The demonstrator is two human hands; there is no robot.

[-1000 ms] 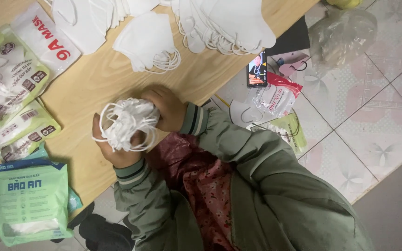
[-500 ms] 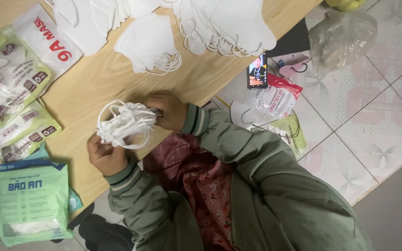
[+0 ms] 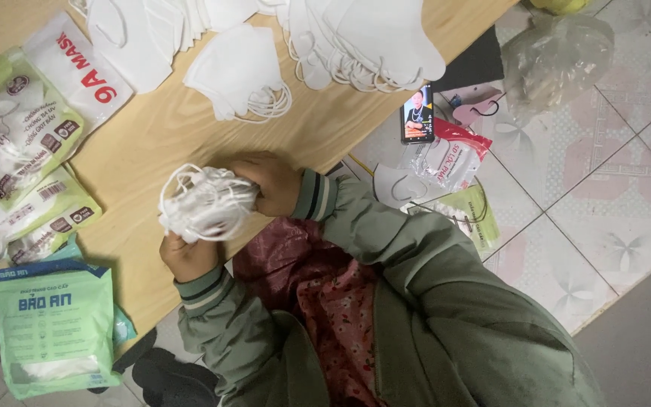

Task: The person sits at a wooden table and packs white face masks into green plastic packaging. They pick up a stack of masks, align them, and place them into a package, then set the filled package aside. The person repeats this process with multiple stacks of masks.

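2 hands clamped on 1 bundle of white masks over the desk near edge: left hand gripping beneath, right hand pinching its side. Filled packs lying left; loose masks beyond, seemingly not yet bundled.

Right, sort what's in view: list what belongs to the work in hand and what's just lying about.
In hand: bundle of white masks, gripped by left hand and right hand; loose white masks on the table; green packet of masks.
Lying about: phone, clear plastic bag, red-and-white wrapper.
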